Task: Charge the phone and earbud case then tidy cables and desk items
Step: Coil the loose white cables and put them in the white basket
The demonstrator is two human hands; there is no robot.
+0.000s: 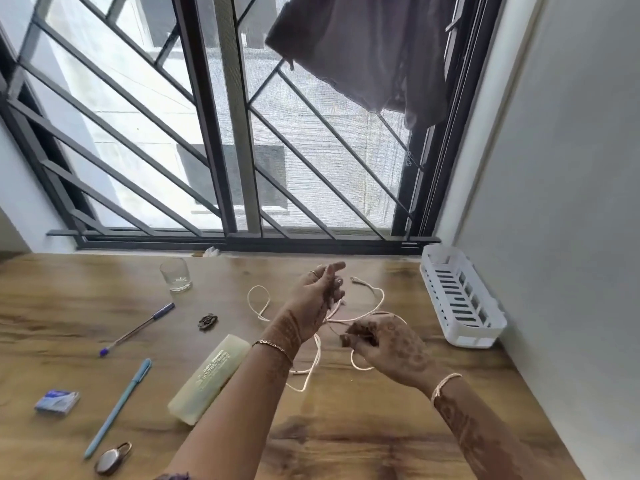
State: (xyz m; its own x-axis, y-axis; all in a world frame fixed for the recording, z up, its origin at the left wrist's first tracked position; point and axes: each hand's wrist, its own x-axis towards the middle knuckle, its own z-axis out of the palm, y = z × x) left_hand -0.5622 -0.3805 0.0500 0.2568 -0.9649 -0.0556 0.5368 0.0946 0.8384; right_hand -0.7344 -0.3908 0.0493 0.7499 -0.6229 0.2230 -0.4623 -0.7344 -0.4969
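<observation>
A white charging cable (313,362) lies in loose loops on the wooden desk (346,438) and runs up into both my hands. My left hand (317,299) is raised palm up above the desk, and the cable hangs from its curled lower fingers. My right hand (384,341) pinches another stretch of the cable between thumb and fingers, a little lower and to the right. One cable plug (356,280) rests on the desk beyond my hands. No phone or earbud case is in view.
A white slotted basket (460,296) stands at the right by the wall. On the left lie a glass (176,274), two pens (138,329) (119,407), a pale plastic case (209,382), a small dark clip (207,322), a small blue box (57,403) and a padlock (112,460).
</observation>
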